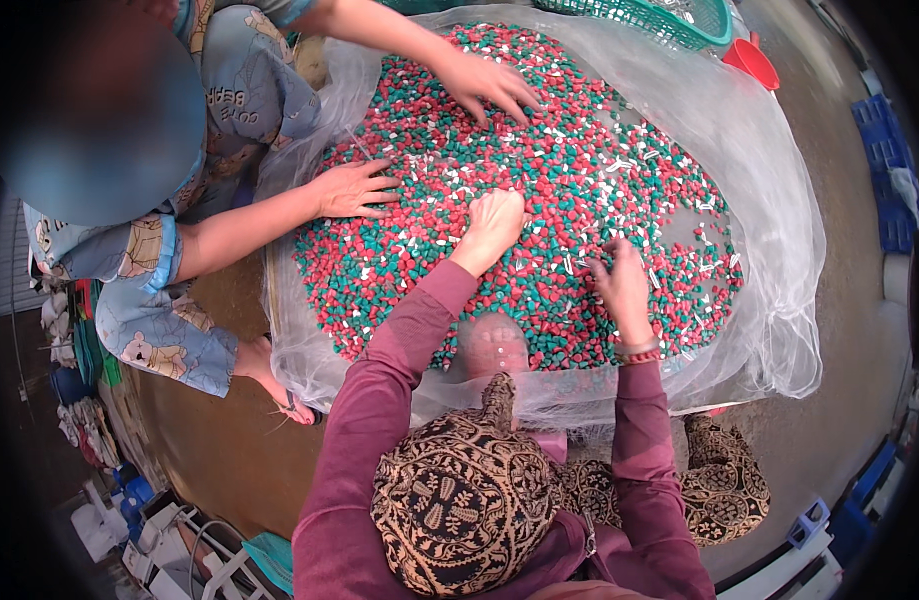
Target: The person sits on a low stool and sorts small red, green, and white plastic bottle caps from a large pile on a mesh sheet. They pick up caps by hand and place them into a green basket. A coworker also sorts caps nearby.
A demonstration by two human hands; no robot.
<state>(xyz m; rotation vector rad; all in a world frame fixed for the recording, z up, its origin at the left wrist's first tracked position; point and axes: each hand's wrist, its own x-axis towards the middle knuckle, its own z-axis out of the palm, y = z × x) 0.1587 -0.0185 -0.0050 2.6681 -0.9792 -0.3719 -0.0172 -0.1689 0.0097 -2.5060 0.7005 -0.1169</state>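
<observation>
A broad heap of small red and green pieces [559, 215], mixed with white bits and thin white strips, lies spread on a pale sheer net [779, 290]. Near the middle of the heap, my left hand [496, 228] has its fingers curled down among the pieces; whatever they hold is hidden. Over the right part, my right hand [625, 288] hovers close to the pieces with thumb and fingers apart, a bracelet at its wrist. Across from my left arm, a co-worker's hands, one farther [487, 84] and one nearer [357, 190], rest spread on the heap.
A co-worker in blue patterned clothes [249, 90] sits at the left edge of the net. At the far right stand a green basket [669, 28] and a red scoop-like container [751, 64]. Blue crates [882, 165] line the right side. A rounded translucent shape [494, 345] sits at the near edge.
</observation>
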